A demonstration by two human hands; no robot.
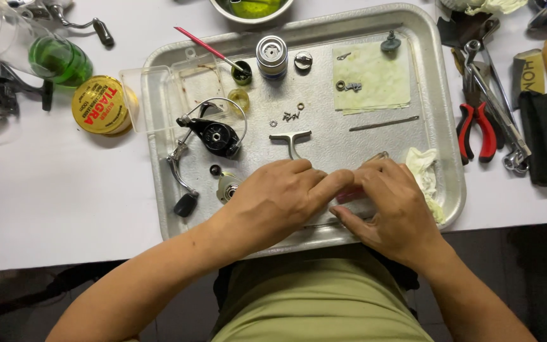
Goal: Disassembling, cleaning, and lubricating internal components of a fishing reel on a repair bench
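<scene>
i see the left hand [280,199] and right hand [390,206] pressed together over the metal tray [441,126], pinching a small pinkish part [347,195] between them.

head view, steeply down, close over tray [438,120]

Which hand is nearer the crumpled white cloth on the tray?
Right. The right hand lies just beside the crumpled white cloth, while the left hand sits farther away, beyond the right hand.
</scene>
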